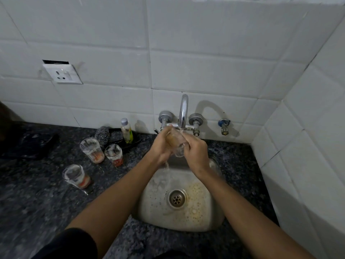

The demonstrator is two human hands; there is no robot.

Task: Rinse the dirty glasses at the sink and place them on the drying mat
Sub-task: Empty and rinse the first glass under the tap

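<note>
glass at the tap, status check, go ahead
Left hand and right hand both gripping the glass under the running tap. Three dirty glasses wait on the counter. Nothing blocking.

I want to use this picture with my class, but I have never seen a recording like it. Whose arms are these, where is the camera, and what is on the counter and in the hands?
There is no machine here: a person wears a camera on the head, looking forward and down, so the two bare arms are that person's own. This is the only view.

The left hand and right hand both keep a grip on one clear glass, tilted under the running tap. Water falls into the steel sink below.

On the dark stone counter, left of the sink, stand three dirty glasses with reddish dregs. Behind them are a scrubber and a small bottle. A dark mat lies at far left.
</note>
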